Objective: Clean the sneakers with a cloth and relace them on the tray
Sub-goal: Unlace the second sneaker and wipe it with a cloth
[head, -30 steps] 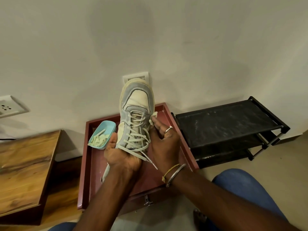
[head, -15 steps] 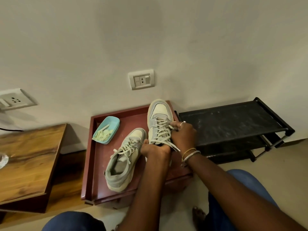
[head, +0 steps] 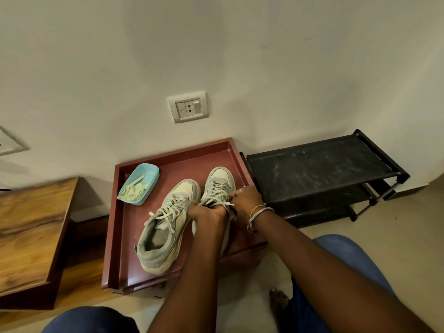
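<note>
Both sneakers on tray [head: 115, 212], toes far. Left sneaker [head: 165, 224] lies untouched, near-left. Right sneaker [head: 221, 183] just beside it, on the tray's right side: left hand [head: 206, 211] grips its collar, right hand [head: 245, 200] curls round its laces. Blue dish [head: 149, 175] in far-left corner.

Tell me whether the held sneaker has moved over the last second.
Yes. The held sneaker has dropped: its toe covered the wall socket then, and now lies well below it, over the red tray.
</note>
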